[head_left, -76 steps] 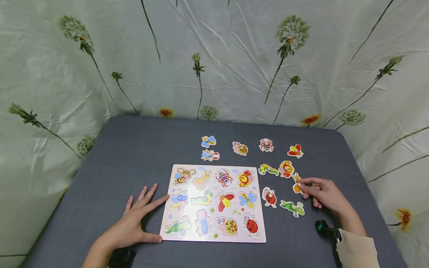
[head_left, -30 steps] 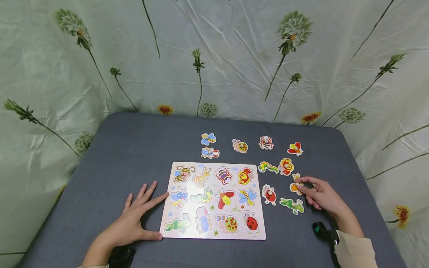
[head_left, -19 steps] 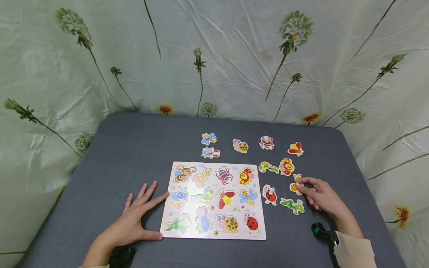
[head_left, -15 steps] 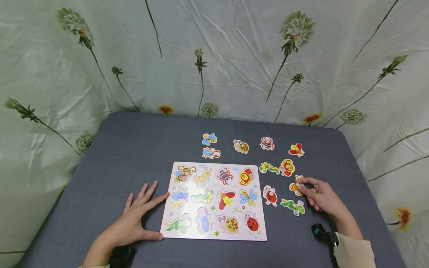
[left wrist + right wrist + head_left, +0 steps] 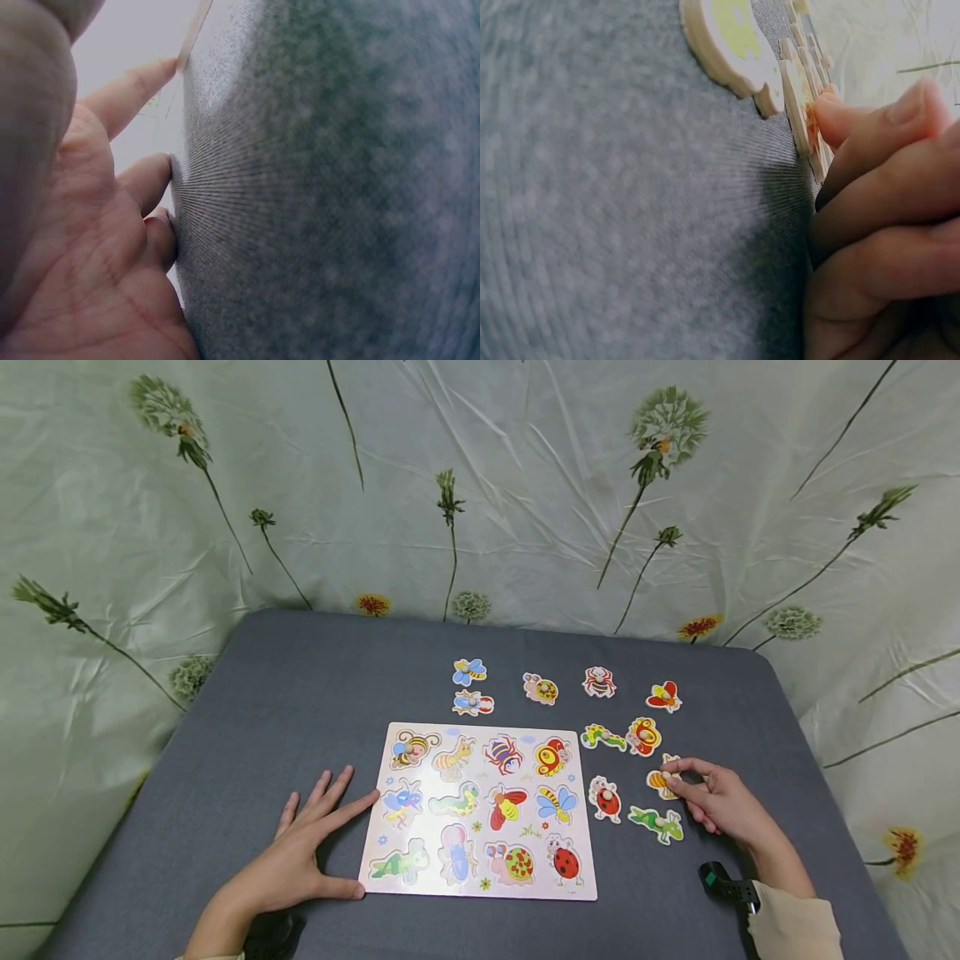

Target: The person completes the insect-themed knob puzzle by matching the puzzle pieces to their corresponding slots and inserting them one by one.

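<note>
My left hand (image 5: 292,860) lies with spread fingers at the left side of the pink puzzle board (image 5: 525,893). Its thumb and index fingertips touch the board's edge, and the left wrist view has the index fingertip at that edge too. Right of the board, my right hand (image 5: 727,802) pinches the orange-striped bug puzzle piece (image 5: 657,783) between thumb and index finger, low over the table. Those fingertips cover part of the piece. Just below it is a green grasshopper piece (image 5: 657,825), and to its left a ladybug piece (image 5: 604,800).
A caterpillar piece (image 5: 603,737) and a red-and-yellow butterfly piece (image 5: 643,737) lie above the held piece. Farther back on the grey table (image 5: 322,685) are a spider piece (image 5: 598,682), a snail piece (image 5: 540,689), a red-winged piece (image 5: 663,696) and two blue insect pieces (image 5: 472,702).
Since the oldest frame, my right hand has slid the striped piece slightly left and tilted it. Over the last second both hands stay nearly still; the view shifts slightly.
</note>
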Available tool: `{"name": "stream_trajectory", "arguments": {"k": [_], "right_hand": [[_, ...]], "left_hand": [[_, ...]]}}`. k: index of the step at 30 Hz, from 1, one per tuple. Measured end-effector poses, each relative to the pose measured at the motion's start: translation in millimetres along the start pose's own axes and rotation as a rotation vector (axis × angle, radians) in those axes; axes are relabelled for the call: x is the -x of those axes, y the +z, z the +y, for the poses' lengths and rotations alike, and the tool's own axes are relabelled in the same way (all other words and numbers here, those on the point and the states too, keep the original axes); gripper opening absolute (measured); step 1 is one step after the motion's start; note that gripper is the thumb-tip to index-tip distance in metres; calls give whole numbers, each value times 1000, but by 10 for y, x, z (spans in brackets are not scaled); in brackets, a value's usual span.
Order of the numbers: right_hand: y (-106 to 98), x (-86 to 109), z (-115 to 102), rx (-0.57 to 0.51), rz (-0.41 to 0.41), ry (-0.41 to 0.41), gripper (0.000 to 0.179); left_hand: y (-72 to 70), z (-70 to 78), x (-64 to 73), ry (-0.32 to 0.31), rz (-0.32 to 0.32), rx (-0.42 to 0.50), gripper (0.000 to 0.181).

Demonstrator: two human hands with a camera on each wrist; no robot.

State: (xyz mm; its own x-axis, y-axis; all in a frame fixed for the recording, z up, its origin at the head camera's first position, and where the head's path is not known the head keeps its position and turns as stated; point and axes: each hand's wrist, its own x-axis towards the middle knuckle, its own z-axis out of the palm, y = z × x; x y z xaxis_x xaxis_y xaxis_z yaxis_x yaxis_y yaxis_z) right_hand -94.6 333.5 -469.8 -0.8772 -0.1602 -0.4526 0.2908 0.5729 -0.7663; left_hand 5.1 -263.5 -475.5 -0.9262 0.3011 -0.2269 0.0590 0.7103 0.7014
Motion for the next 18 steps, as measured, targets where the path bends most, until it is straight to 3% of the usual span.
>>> {"name": "stream_trajectory", "arguments": {"k": [18], "right_hand": [[51, -43, -4, -14, 0, -65, 41]], "left_hand": [[-3, 9, -3, 3, -1, -12, 117]]}}
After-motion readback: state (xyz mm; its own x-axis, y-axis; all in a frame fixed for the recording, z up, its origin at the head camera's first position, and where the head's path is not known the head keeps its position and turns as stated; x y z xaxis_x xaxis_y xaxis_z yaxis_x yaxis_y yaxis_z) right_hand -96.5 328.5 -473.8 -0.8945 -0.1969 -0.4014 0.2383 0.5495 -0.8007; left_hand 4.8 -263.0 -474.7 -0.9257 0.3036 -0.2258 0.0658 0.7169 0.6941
